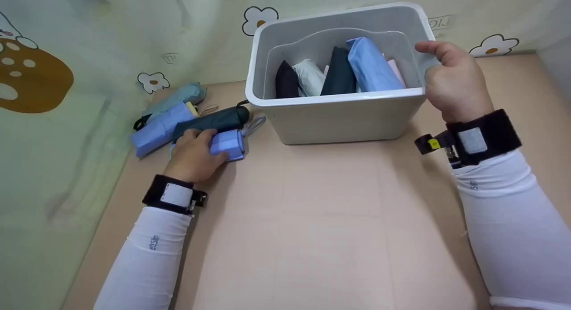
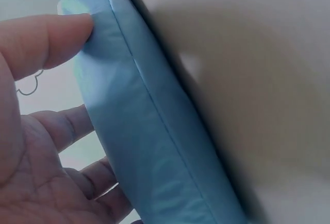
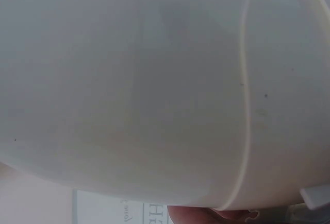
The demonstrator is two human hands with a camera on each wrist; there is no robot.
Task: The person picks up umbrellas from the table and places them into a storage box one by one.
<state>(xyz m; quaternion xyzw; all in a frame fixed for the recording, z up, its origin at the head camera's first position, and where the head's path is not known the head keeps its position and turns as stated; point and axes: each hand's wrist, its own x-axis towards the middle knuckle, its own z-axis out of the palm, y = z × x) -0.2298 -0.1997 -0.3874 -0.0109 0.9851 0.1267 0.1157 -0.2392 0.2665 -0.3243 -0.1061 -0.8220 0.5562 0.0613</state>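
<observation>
My left hand (image 1: 195,156) grips a folded blue umbrella (image 1: 228,145) that lies nearest me in a small group left of the bin. In the left wrist view, the thumb presses on one side of the blue umbrella (image 2: 139,105), with fingers at its edge. A grey wrist loop (image 1: 254,125) sticks out from its right end. At the bin's right side, my right hand (image 1: 459,84) holds the rim of the white plastic bin (image 1: 339,122). The right wrist view is mostly filled by the bin's wall (image 3: 129,90), and little of the fingers shows there.
Beside the held umbrella lie a dark green umbrella (image 1: 214,122), another blue one (image 1: 163,127) and a teal one (image 1: 178,100). Inside the bin stand several folded umbrellas, including a blue one (image 1: 372,67) and a dark one (image 1: 340,73). A patterned curtain (image 1: 196,38) hangs behind.
</observation>
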